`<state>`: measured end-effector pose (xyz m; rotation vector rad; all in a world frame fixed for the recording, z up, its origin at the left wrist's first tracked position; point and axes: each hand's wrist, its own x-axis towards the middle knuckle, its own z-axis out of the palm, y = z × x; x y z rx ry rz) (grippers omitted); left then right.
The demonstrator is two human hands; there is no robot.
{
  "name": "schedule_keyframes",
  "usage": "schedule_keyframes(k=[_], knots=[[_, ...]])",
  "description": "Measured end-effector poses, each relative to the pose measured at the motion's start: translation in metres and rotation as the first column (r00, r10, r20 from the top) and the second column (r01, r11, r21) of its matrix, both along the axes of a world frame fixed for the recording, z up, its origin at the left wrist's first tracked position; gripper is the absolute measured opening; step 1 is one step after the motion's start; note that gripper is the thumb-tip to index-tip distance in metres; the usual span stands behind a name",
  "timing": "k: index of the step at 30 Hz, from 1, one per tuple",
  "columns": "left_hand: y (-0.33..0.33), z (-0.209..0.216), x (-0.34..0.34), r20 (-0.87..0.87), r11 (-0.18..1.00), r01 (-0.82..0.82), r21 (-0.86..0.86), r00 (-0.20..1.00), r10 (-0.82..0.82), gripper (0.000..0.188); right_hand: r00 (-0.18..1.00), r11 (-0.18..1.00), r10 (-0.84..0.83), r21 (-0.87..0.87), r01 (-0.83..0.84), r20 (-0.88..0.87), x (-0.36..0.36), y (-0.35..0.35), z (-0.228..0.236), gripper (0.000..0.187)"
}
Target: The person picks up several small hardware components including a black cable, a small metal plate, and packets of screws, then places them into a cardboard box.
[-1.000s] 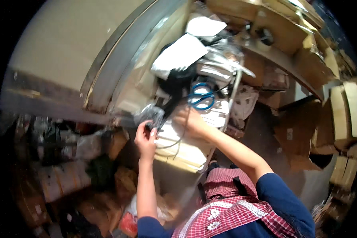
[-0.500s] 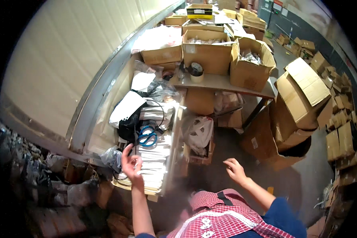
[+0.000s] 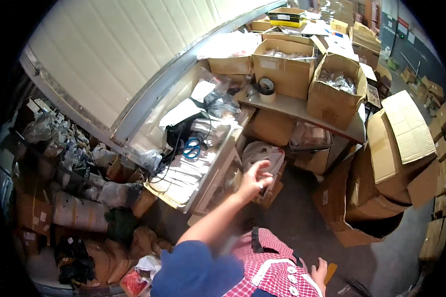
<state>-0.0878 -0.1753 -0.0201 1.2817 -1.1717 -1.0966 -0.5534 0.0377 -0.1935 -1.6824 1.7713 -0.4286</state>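
My left arm reaches across in front of me, and my left hand (image 3: 256, 182) is raised with fingers apart and nothing in it. Behind the hand, lower than the workbench, a white plastic bag (image 3: 257, 152) sits in a carton. My right hand (image 3: 320, 273) hangs low beside my red checked apron (image 3: 267, 250), empty, its fingers loosely apart. To the left, blue-handled scissors (image 3: 192, 149) lie on rows of white paper pieces (image 3: 183, 173) in a long tray. A black cloth-like item (image 3: 176, 136) and a white sheet (image 3: 180, 113) lie beside the scissors.
Tape rolls (image 3: 266, 91) stand on the bench (image 3: 295, 109). Open cartons there, including a carton (image 3: 334, 99) at its right end, hold small bagged items. A tall open carton (image 3: 352, 218) stands on the floor at right. Bagged goods (image 3: 79, 210) pile up at left.
My left hand has swung right, away from the paper tray to in front of the white bag. My right hand has dropped to beside the apron. The view has turned left.
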Motion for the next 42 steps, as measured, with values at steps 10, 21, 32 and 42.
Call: schedule_keyframes(k=[10, 21, 32, 42], knots=[[-0.090, 0.033, 0.192, -0.248, 0.836, -0.544, 0.067, 0.803, 0.542, 0.076, 0.892, 0.888, -0.451, 0.095, 0.450, -0.013, -0.027, -0.076, -0.059, 0.073], [-0.088, 0.000, 0.341, -0.428, 0.534, -0.827, 0.178, 0.424, 0.799, 0.049, 0.989, 0.928, -0.139, 0.340, 0.150, -0.056, -0.020, -0.162, -0.087, 0.075], [0.089, 0.027, 0.334, 0.080, 0.207, -0.957, 0.204, 0.227, 0.971, 0.046, 0.971, 0.822, -0.155, 0.522, 0.227, -0.180, -0.165, -0.111, -0.210, 0.055], [-0.085, 0.044, 0.080, 0.440, 0.759, -0.634, -0.148, 0.645, 0.625, 0.047, 0.778, 0.655, -0.619, 0.616, 0.437, 0.106, -0.132, -0.107, -0.097, 0.072]])
